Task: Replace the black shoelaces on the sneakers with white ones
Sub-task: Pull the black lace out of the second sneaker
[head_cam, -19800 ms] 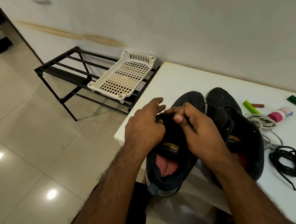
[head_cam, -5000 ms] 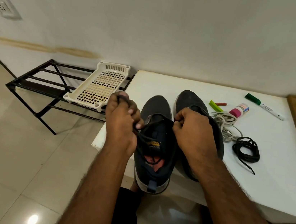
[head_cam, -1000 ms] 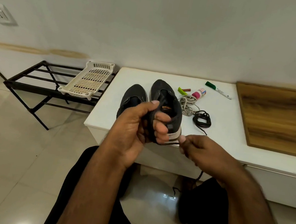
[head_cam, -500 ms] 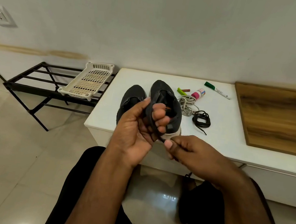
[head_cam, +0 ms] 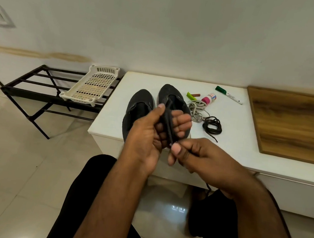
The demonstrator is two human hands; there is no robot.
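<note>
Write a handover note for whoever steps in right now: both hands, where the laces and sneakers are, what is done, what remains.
Left hand: holds a black lace wound round its fingers.
Right hand: pinches the same lace's lower end.
Both sneakers stand on the white table, no laces visible in them. A coiled black lace and the white laces lie beside them.
Done: black laces apparently out.
Left: finish coiling, set it down, thread white laces.

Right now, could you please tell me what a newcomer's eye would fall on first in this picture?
The two hands at centre: the left hand has a black lace wound round its fingers, and the right hand pinches the lace's lower end. Behind them two dark sneakers stand side by side on the white table. To their right lie a pale lace bundle and a coiled black lace.
</note>
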